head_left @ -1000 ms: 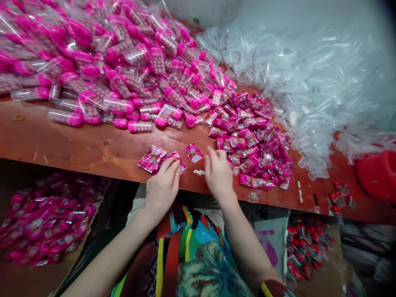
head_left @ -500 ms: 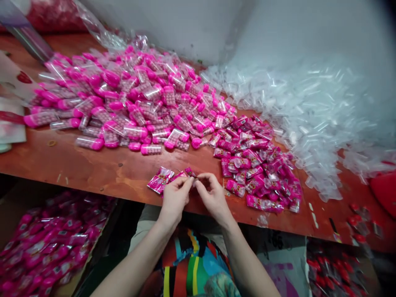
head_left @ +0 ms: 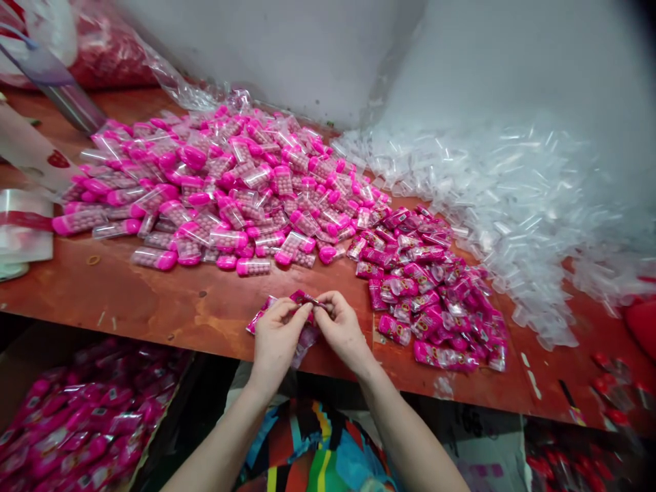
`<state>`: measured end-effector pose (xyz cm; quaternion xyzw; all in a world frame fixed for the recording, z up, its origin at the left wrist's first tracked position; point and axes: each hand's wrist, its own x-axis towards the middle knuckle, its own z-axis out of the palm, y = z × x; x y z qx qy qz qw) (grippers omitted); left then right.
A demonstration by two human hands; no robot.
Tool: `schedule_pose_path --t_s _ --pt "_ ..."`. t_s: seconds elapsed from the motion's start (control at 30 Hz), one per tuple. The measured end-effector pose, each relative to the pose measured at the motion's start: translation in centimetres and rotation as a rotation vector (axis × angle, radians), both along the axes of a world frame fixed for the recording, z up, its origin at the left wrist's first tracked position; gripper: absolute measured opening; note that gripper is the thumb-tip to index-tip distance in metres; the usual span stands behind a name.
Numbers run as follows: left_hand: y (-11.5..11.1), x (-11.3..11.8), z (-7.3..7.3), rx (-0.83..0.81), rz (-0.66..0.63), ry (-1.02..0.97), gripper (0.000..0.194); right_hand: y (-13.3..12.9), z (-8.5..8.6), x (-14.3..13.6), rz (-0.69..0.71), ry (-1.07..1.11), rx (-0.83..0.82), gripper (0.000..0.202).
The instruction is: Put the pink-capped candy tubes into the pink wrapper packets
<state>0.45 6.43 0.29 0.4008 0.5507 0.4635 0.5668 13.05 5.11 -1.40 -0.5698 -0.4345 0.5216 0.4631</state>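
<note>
At the table's front edge my left hand [head_left: 277, 342] and my right hand [head_left: 342, 333] meet, fingertips pinched together. Between them they hold a small pink printed wrapper [head_left: 303, 298], partly covered by the fingers. A clear, pinkish plastic piece [head_left: 306, 344] shows below the fingertips; whether it belongs to the wrapper I cannot tell. Flat pink wrappers [head_left: 260, 316] lie beside my left hand, partly behind it. To the right of my right hand is a heap of filled pink wrapped packets [head_left: 425, 287].
A big pile of clear tubes with pink caps and pink beads [head_left: 230, 184] spreads at the back left. Empty clear tubes [head_left: 512, 198] are heaped at the right. An open box of pink packets [head_left: 87, 417] stands below the table's left edge. A bottle [head_left: 66, 92] stands at far left.
The view has tilted up slightly. Both hands have shifted a little left and down, closer over the loose wrappers. A clear plastic piece now shows beneath the fingers.
</note>
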Motion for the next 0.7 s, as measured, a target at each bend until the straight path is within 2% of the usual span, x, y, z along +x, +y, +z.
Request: schedule_pose_path --t_s 0.1,0.17,0.23,0.33,0.4,0.5,0.6,0.7 --pt "0.4 -0.5 -0.1 -0.093 0.088 -0.032 0.024 2.4 0.8 1.7 0.176 -0.411 0.219 0.029" --pt "0.6 -1.0 0.1 -0.184 0.091 -0.198 0.03 4.7 1.2 3.0 0.108 -0.754 0.356 0.043" --pt "0.7 -1.4 0.3 -0.251 0.07 -0.362 0.032 7.2 1.1 3.8 0.044 -1.008 0.359 0.049" --pt "0.9 -1.8 0.5 -0.287 0.084 -0.452 0.032 9.7 0.1 3.6 0.078 -1.162 0.329 0.049" --pt "0.9 -2.0 0.4 -0.288 0.099 -0.46 0.031 10.4 -0.9 3.1 0.015 -1.123 0.329 0.043" --pt "0.8 -2.1 0.6 -0.305 0.093 -0.469 0.03 10.1 -1.8 2.9 -0.133 -0.917 0.365 0.032" --pt "0.6 -2.1 1.1 -0.331 0.062 -0.479 0.03 8.4 -1.5 3.6 -0.191 -0.632 0.383 0.027" --pt "0.3 -1.6 1.7 -0.333 0.024 -0.513 0.031 5.5 -0.4 4.5 -0.194 -0.248 0.249 0.024"
